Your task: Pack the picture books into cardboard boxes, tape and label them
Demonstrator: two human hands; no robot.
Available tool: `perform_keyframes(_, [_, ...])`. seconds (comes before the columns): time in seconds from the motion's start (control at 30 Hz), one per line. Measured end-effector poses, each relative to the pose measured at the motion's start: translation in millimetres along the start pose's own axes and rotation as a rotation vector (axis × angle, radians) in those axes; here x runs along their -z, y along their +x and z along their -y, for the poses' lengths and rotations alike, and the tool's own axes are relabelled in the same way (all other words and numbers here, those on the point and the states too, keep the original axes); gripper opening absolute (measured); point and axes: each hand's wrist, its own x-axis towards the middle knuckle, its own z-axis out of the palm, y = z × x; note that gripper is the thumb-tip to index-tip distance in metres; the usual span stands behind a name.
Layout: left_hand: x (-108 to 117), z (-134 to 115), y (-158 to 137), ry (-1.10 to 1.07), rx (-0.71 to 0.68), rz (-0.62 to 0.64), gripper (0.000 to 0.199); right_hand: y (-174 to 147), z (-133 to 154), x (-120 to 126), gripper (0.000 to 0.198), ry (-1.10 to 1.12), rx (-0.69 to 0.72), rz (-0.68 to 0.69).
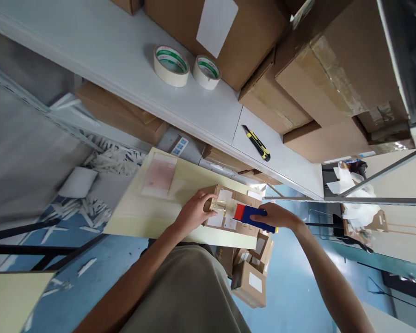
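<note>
At the frame's lower centre, a box (228,216) lies on the tabletop (131,217); the left hand's (192,212) fingers clasp its end, perhaps for steadiness; the right hand's (277,215) grasp a tape dispenser (247,215).

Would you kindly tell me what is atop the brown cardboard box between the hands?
White paper labels and shiny clear tape show on the brown cardboard box. The blue-and-red tool in the right hand covers part of the top, hiding whatever is beneath.
</note>
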Motion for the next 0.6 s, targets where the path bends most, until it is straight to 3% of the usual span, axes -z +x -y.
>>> perform_keyframes(0.2, [-10.1, -3.4, -10.0, -0.108, 0.033, -0.087, 0.048, 24.0, -13.4, -11.5, 0.064, -0.009, 0.073, 0.008])
perform_keyframes(0.3, [-25.4, -14.3, -14.7, -0.151, 0.165, -0.266, 0.049, 26.3, -18.5, -15.9, 0.062, -0.065, 0.106, -0.029])
perform_keyframes(0.4, [-40.8, -27.0, -13.2, -0.086, 0.276, -0.454, 0.037, 29.7, -24.3, -21.3, 0.065, -0.084, 0.128, -0.060])
perform_keyframes(0.6, [-52.3, -40.2, -5.6, -0.001, 0.340, -0.651, 0.032, 25.6, -34.9, -22.3, 0.067, -0.014, 0.212, -0.080])
